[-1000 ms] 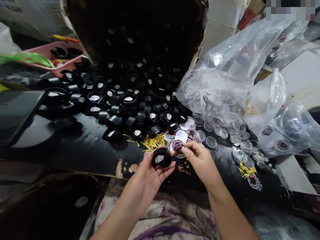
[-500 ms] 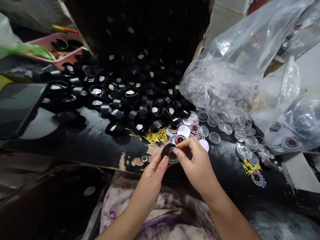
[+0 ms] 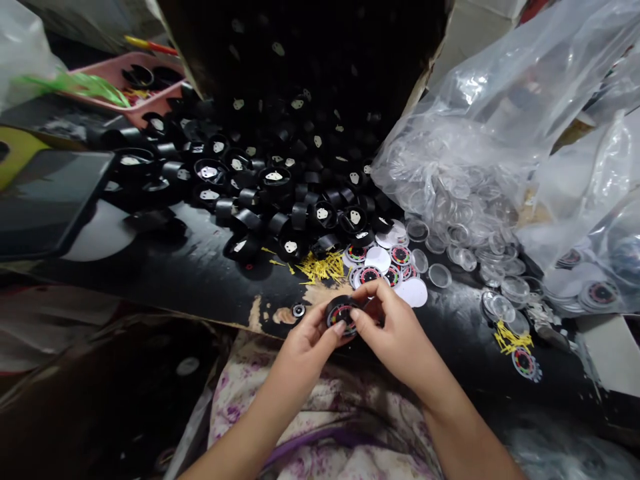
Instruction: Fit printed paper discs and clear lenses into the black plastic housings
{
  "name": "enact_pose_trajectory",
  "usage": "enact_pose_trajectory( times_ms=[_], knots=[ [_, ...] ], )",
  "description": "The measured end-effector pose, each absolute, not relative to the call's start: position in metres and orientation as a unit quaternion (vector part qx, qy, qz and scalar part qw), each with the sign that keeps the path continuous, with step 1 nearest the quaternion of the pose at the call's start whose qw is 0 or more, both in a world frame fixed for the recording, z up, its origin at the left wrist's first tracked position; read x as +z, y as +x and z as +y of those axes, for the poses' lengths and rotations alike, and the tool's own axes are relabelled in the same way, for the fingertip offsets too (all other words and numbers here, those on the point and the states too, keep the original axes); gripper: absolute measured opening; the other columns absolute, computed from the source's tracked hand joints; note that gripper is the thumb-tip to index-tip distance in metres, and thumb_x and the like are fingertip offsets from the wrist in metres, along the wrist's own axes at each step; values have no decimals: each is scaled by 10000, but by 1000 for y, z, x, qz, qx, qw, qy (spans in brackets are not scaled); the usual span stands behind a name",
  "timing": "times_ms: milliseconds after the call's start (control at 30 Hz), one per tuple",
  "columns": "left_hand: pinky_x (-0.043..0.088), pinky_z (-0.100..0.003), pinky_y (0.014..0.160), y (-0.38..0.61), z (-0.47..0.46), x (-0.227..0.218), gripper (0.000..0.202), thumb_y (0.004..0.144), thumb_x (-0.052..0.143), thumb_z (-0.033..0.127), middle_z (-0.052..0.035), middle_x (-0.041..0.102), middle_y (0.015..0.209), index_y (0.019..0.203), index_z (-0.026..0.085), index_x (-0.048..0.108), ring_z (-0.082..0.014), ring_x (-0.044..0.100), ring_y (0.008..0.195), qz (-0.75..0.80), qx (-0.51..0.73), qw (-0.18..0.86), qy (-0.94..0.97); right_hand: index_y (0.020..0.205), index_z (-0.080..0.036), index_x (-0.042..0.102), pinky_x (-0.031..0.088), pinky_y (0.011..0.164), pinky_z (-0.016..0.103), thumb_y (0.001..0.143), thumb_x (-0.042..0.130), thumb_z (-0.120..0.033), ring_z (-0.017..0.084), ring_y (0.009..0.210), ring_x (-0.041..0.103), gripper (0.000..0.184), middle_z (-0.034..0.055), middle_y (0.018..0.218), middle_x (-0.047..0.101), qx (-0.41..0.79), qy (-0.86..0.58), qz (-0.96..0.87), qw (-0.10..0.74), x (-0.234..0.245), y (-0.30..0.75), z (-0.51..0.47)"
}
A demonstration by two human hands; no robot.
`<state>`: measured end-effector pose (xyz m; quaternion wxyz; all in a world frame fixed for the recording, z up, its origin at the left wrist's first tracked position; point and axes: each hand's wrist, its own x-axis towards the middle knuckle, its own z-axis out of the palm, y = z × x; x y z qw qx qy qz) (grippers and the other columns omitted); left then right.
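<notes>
My left hand [image 3: 311, 341] is closed round a small black round housing [image 3: 332, 305], just above the table's front edge. A printed gauge dial [image 3: 341, 315] with coloured marks lies at the housing's open face and looks almost level with its rim. My right hand [image 3: 389, 321] pinches the dial and housing from the other side, thumb on the dial's face, index finger at the far rim. Just beyond my hands lie more printed dials [image 3: 370, 275], white discs [image 3: 412, 292] and a heap of yellow pointers [image 3: 323, 267]. To the left sits a small ringed part [image 3: 299, 311].
Black housings [image 3: 274, 177] are heaped before a dark box. Clear round lenses [image 3: 460, 233] spill from a plastic bag [image 3: 450, 133] at right. More yellow pointers [image 3: 511, 338] lie near the right side. A phone-like dark panel [image 3: 55, 200] and pink basket [image 3: 120, 73] stand left.
The dial has come to lie more squarely over the housing's open face, my right thumb now on it. My head view has shifted slightly, so the scene sits further right.
</notes>
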<state>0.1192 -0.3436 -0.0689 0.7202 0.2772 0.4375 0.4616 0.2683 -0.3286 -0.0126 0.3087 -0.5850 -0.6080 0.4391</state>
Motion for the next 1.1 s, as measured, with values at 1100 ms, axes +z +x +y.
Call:
enact_pose_trajectory(
  times_ms=[1100],
  knots=[
    [549, -338, 934, 105, -336, -45, 296, 877, 634, 288, -76, 734, 1106, 1167, 232, 639, -207, 676, 1067, 408, 607, 663, 160, 825, -186, 585, 376, 802, 333, 944, 569, -240, 188, 845, 531, 132, 22, 839, 625, 248, -512, -753, 331, -21, 256, -319]
  ],
)
